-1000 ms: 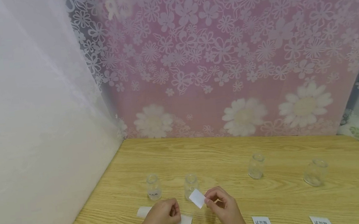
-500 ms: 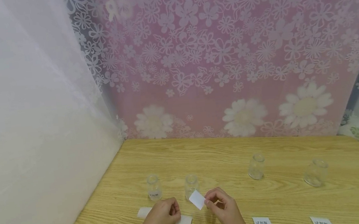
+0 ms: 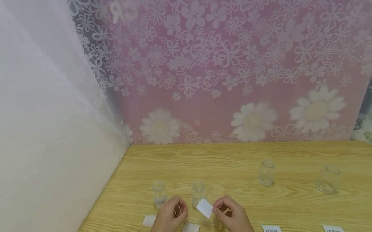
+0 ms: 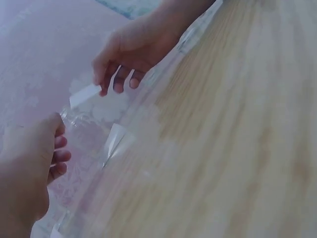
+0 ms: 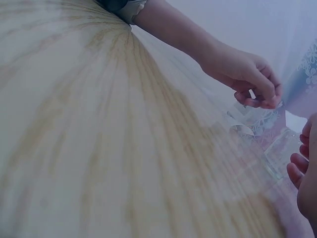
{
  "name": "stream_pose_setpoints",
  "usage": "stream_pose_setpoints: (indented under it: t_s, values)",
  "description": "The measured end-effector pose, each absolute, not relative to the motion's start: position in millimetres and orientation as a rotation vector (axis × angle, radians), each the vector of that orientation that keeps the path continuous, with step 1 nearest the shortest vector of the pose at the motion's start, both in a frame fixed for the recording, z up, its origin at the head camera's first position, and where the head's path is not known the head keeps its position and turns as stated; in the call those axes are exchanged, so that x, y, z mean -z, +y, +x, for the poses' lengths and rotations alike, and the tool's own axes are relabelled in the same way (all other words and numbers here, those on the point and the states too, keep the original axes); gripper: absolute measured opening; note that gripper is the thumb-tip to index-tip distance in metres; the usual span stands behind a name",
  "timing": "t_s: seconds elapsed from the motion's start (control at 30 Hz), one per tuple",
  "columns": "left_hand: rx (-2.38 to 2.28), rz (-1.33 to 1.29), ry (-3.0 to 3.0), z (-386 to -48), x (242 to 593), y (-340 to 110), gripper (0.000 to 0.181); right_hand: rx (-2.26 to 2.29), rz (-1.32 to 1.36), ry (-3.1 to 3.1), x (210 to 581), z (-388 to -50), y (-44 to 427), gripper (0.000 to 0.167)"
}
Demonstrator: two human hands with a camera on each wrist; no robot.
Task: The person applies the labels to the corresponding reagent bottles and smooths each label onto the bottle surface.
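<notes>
White label point(image 3: 204, 208) is up off the front of the tabletop point(image 3: 218, 154), in line w/ a glass jar point(image 3: 199, 188) just beyond it in the head view; no print shows on the side facing up. R hand point(image 3: 232, 217) pinches it at one corner, thumb vs. fingers, prob. so most of its face stays untouched. L hand point(image 3: 168, 216) is opp., fingers curled, thumb + fingertips drawn tog., nothing seen btwn them; looks placed close for two-handed handling. White strip point(image 3: 191, 229) lies below, another bit past the wrist; can't tell if they join. Leftmost jar point(image 3: 159, 189) has print low on it. Two printed cards point(image 3: 272, 231) lie to the R, text up, prob. spaced for easy reach; two more jars point(image 3: 266, 172) stand behind, well apart. Flowered curtain point(image 3: 201, 64) at back.
</notes>
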State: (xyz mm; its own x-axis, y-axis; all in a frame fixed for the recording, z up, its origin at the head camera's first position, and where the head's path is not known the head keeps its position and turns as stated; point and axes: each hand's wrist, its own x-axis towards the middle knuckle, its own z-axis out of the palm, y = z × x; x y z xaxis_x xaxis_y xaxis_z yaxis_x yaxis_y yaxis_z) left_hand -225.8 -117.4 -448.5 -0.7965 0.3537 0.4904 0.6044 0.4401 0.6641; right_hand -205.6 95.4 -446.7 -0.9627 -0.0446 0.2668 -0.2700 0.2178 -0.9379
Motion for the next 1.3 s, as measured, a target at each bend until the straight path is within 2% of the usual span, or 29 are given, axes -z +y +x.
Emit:
stream_pose_setpoints:
  t_s: [0.13, 0.23, 0.47, 0.57, 0.77, 0.97, 1.17, 1.3]
  values:
    - [1.223, -1.023, -2.224, -222.4, 448.4, -109.6, 0.008, -1.765, 0.320, -2.376, 448.5, -205.6, 96.2, 0.007]
    - [1.110, -1.106, -2.174, -221.4, 450.1, -105.1, 0.014, -1.768, 0.356, -2.388, 448.7, -205.4, 95.7, 0.007]
    - [1.068, -1.115, -2.241, -220.1, 454.4, -103.0, 0.026, -1.895, 0.535, -2.357, 447.7, -204.4, 95.7, 0.003]
    - [1.092, -1.138, -2.277, -219.5, 454.9, -102.9, 0.029, -1.937, 0.622, -2.359, 448.9, -204.9, 95.8, 0.006]
    - [1.147, -1.147, -2.315, -218.5, 453.3, -102.1, 0.028, -1.917, 0.760, -2.361, 452.9, -207.3, 96.8, 0.011]
    - [1.228, -1.113, -2.350, -219.1, 452.8, -102.7, 0.025, -1.939, 0.674, -2.379, 447.5, -204.1, 95.5, 0.016]
    - [1.540, -1.006, -2.424, -217.8, 449.6, -103.2, 0.024, -1.934, 0.531, -2.401, 447.2, -204.1, 96.8, 0.025]
    - [1.669, -0.966, -2.439, -216.7, 448.1, -102.4, 0.021, -1.934, 0.509, -2.421, 447.5, -205.2, 97.3, 0.025]
